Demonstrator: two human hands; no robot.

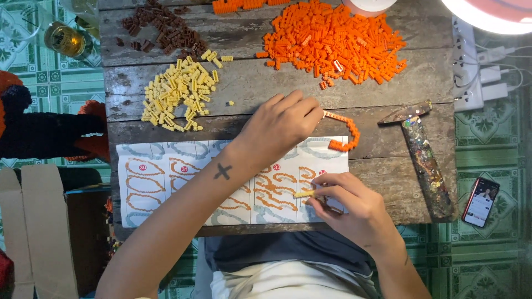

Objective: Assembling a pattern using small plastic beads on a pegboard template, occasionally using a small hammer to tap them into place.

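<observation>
Curved strip: a short arc of joined orange bricks (344, 132) lies on the wooden board (266, 83), just above the top right corner of the instruction sheet (166, 182).
Left hand: the left hand (280, 126) reaches across the sheet, fingers curled and pressed on the strip's left end, pinning it to the wood.
Right hand: the right hand (352, 207) rests on the sheet's right edge, thumb and forefinger pinching a small pale yellow piece (303, 194).
Progress: by my reading the build is early; only this one short arc is assembled, while the sheet shows many stacked orange loops.
Left to do: the large orange pile (332, 41) looks barely used, so most of the joining seems ahead.
Other stock: a yellow pile (177, 94) and a brown pile (163, 27) sit on the board's left side, well apart from the strip.
Surroundings: a paint-spattered hammer (421, 149) lies right of the strip; a phone (481, 202) rests on the tiled floor beyond.
</observation>
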